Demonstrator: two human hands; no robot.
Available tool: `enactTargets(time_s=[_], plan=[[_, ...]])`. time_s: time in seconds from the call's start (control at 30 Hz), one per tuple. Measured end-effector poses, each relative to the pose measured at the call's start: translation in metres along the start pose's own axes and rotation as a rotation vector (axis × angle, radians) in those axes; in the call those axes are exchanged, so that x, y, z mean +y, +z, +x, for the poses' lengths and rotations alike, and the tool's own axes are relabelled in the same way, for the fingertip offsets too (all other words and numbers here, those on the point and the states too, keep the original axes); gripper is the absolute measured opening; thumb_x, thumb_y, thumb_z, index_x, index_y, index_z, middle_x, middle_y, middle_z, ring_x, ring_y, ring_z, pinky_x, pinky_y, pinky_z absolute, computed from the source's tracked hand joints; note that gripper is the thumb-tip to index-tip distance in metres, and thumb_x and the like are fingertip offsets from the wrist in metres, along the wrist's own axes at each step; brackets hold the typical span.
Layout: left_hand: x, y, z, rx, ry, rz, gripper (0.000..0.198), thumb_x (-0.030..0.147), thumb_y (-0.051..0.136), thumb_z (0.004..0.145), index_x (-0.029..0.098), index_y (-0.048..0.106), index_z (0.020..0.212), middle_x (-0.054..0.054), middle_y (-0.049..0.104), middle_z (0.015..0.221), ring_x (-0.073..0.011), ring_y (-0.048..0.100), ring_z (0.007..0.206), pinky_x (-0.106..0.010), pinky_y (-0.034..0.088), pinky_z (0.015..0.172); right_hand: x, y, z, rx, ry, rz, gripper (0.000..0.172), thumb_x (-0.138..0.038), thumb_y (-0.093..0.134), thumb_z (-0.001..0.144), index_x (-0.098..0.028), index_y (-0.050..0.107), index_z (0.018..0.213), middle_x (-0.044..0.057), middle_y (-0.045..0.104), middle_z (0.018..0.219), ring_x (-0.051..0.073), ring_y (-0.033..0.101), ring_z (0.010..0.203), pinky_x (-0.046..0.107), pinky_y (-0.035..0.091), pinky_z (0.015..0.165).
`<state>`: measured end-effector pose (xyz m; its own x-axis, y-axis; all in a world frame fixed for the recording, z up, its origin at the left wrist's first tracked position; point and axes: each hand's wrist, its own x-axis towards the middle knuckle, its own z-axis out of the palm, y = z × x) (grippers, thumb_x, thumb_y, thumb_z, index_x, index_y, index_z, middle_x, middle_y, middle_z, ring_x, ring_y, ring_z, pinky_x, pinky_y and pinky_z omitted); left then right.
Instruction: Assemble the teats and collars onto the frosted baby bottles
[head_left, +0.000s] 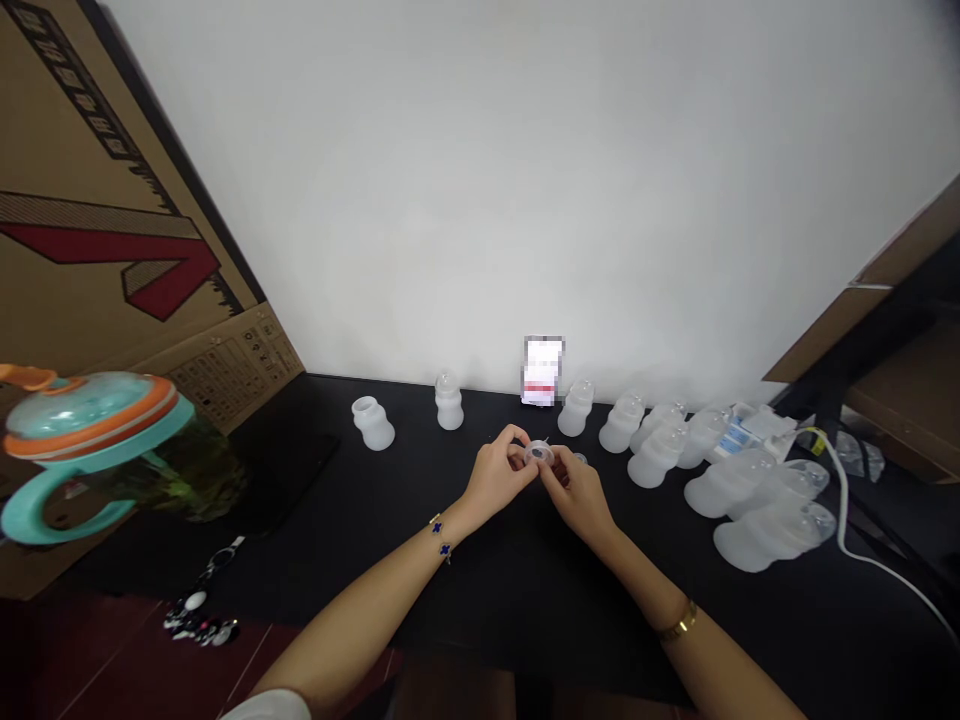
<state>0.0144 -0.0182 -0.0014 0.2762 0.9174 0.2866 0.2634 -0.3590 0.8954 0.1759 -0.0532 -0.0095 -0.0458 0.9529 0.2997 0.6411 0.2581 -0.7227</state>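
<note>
Between my two hands, over the middle of the black table, is a small translucent bottle ring [538, 453] with a round centre that looks dark. My left hand [501, 470] pinches its left side, and my right hand [574, 490] grips the right side with thumb and fingers. Just behind the right hand a bit of a clear round piece [580, 458] shows, mostly hidden. An uncapped white baby bottle [373, 424] stands at the left, its mouth open. Farther back, a capped baby bottle [449, 402] stands upright by the wall.
Several capped bottles [656, 452] stand or lean along the right, some lying down [772, 535]. A lit phone [542, 370] leans on the wall. A teal-lidded jug [97, 430], a keychain [199, 610] and a cardboard box [112, 200] are left; a white cable [844, 500] runs right.
</note>
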Motion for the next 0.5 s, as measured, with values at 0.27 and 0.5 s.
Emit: enactTargets(time_s=[0.27,0.5], plan=[[0.0015,-0.0004,-0.0008,0.000,0.000,0.017,0.016,0.023,0.063,0.078,0.023,0.051,0.088,0.007,0.063,0.061,-0.0120,0.058,0.054,-0.022,0.041,0.057,-0.0002,0.0008,0.0002,0.007,0.001,-0.024,0.025,-0.045,0.049,0.095,-0.023,0.062,0.095,0.001,0.066,0.073,0.018,0.060,0.062,0.027,0.042,0.056],[0.0010,-0.0006,-0.0009,-0.006,-0.009,0.020,0.016,0.022,0.063,0.077,0.023,0.051,0.087,0.008,0.062,0.060,-0.0119,0.057,0.055,-0.022,0.040,0.058,0.0002,0.0012,0.0004,0.008,0.006,-0.024,0.025,-0.045,0.050,0.095,-0.023,0.062,0.094,0.000,0.066,0.072,0.018,0.060,0.062,0.027,0.042,0.057]])
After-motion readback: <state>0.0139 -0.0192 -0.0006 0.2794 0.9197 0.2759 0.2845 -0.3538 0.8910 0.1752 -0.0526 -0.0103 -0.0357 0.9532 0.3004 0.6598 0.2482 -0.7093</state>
